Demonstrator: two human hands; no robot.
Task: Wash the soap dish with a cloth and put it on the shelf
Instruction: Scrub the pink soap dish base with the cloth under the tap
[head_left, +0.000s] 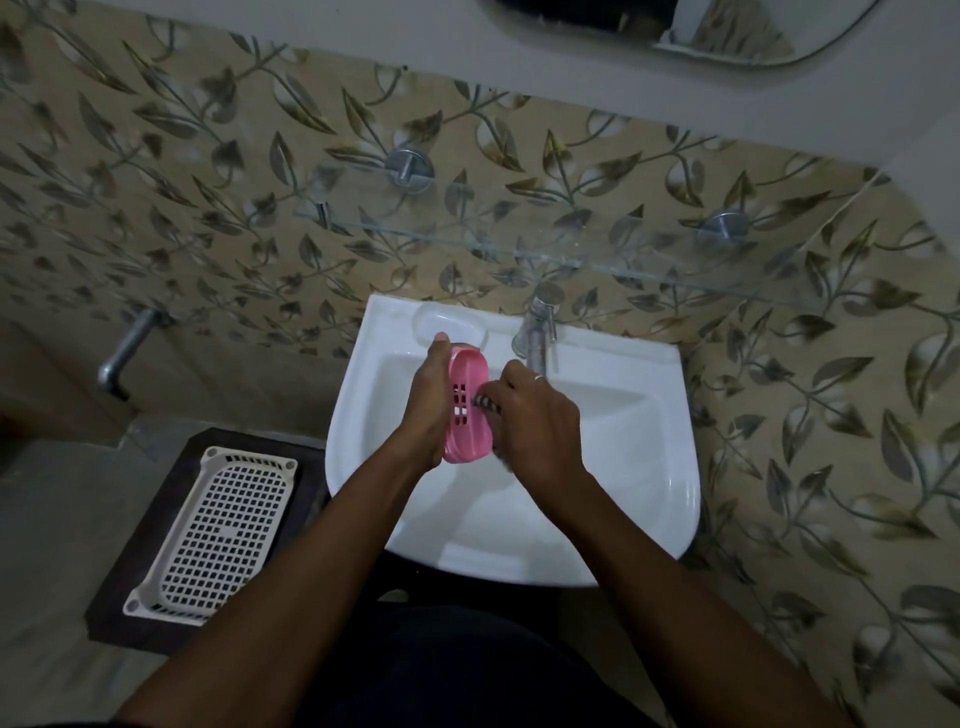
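No brand, label or writing can be read on anything here.

The landmark is the white sink (644, 467), fixed to a leaf-patterned tiled wall (208, 208). Above its bowl, toward the back left, the left hand (431, 405) is clamped on the pink soap dish (467, 410), holding it on edge with the thumb tip over its far end. The dish is slotted, and nothing lies in it. Just right of the dish, the right hand (540, 431) is closed around a dark cloth (485, 404), pressing it against the dish's face; only a small bunched part of the cloth shows between the fingers. A ring sits on one finger of that hand.

At the sink's back rim stands a metal tap (537, 327), and left of it is a moulded soap recess (452, 325) holding nothing. Above the sink, on the wall, hangs a glass shelf (519, 249) on metal pegs. On the floor left of the sink, a white perforated basket (213, 535) rests on a dark mat (150, 545); nothing is in it.
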